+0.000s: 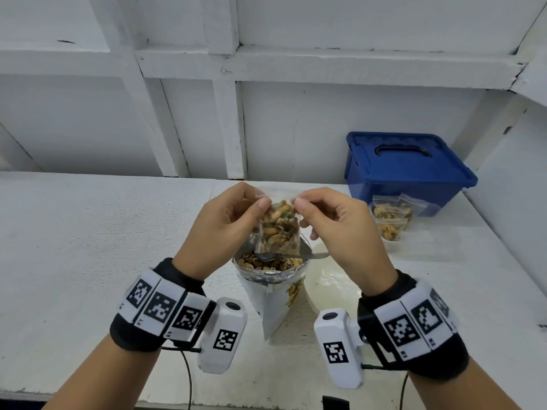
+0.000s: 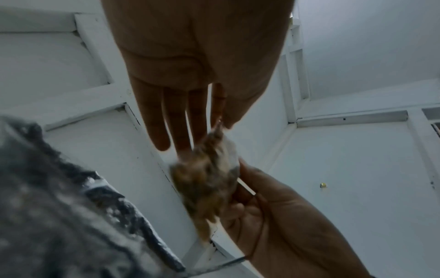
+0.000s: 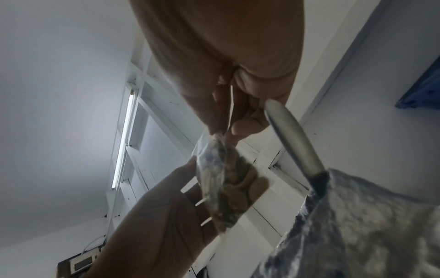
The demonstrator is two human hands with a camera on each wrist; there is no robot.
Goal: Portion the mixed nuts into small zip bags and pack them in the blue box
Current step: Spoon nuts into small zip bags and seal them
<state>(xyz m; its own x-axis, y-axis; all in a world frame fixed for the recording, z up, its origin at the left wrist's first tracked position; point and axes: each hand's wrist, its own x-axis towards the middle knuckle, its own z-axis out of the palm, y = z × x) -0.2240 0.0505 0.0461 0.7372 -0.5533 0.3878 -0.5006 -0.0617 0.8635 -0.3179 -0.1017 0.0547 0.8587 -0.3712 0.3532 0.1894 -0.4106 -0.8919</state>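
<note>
Head view first: both hands are up over the white tabletop (image 1: 88, 232), holding a small clear zip bag stuffed with mixed nuts (image 1: 278, 229). The left hand (image 1: 220, 229) pinches the bag's top left corner between thumb and forefinger, and the right hand (image 1: 340, 229) pinches the top right corner the same way, so the bag hangs between them. You can see pale peanuts, darker bits and a few greenish pieces through the plastic, and it looks pretty full. Right below it stands the big opened foil nut pouch (image 1: 272, 279) with its silver rim rolled down, nuts showing inside, and a metal spoon (image 1: 284, 255) lying across the mouth. Off to the right, a blue plastic box with a closed lid and handle (image 1: 405, 170) sits against the wall, with a couple of already filled little zip bags (image 1: 390, 217) lying just in front of it.

Left wrist view: the left hand (image 2: 197, 75) has its fingers reaching down, thumb and forefinger nipping the bag's top edge. The bag (image 2: 209, 180) is blurry here, a brown-yellow lump. The right hand (image 2: 281, 216) sits against its other side, and the foil pouch (image 2: 59, 206) fills the lower left.

Right wrist view: the right hand (image 3: 228, 75) pinches the bag's (image 3: 228, 186) top, nuts showing tan through the plastic. The left hand (image 3: 161, 216) is beside it. The spoon handle (image 3: 290, 135) sticks out of the foil pouch (image 3: 361, 225) at the right, and a sliver of the blue box (image 3: 421, 90) shows at the edge.
</note>
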